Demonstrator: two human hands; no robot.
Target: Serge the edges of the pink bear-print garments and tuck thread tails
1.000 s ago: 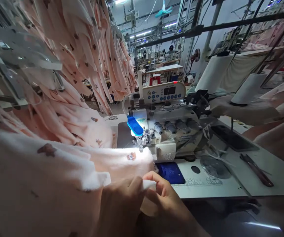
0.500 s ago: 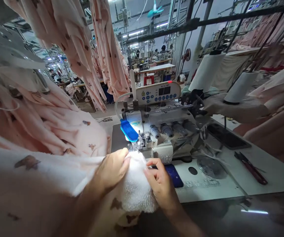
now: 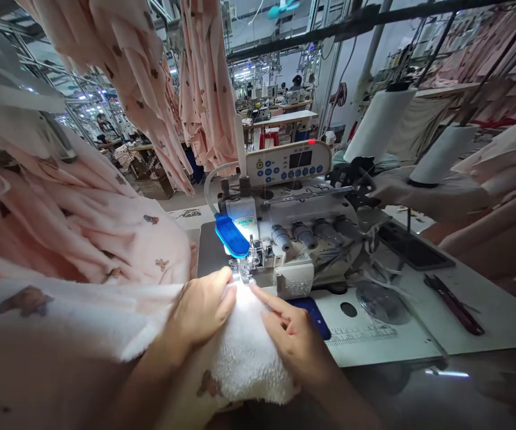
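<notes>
"Pink cloth (image 3: pixel 168 233) covers the left of the tabletop (image 3: pixel 383 349) and hides that edge. Does it worry you?"

"Its weight does. From my end I cannot tell whether it joins the piece in hand; if it does, I judge its drag could pull the work askew."

"And the machine (image 3: pixel 294 279)?"

"It stands back from the tabletop's near edge. Should it run fast, I think the layers could bunch."

"Where is the fleece (image 3: pixel 253 364)?"

"In front of the machine, its near end reaching past the tabletop's near edge. That loose end might tug."

"Your grip?"

"My left hand (image 3: pixel 204 304) pinches the fleece. My right hand (image 3: pixel 294 334) has its index fingertip on the far edge; whether the thumb clamps too, I cannot tell. If it only presses, the layers may slip."

"Those snips (image 3: pixel 457 309)?"

"Near the tabletop's near edge, on the right, well apart. Low risk."

"Smallest thing?"

"The foot (image 3: pixel 243 276). Both hands are just beside it; creeping too close could get a fingertip caught."
</notes>
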